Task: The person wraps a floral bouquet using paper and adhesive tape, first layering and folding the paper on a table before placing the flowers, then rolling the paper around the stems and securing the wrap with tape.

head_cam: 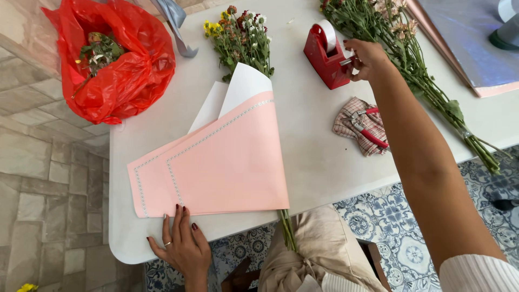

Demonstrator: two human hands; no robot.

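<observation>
- Pink wrapping paper (227, 167) around the flower bunch (241, 40) looks light, creasable; your left hand (181, 246), grip released, presses its near edge flat.
- Right of the paper, your right hand (366, 58) pinches tape at the red dispenser (326, 57).

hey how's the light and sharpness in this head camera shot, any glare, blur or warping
Head view: soft, even daylight; only faint shadows under the left hand and pink wrapping paper; mild sheen on the red plastic bag; right hand at the tape dispenser sharp; table edge bows slightly, wide-angle.
</observation>
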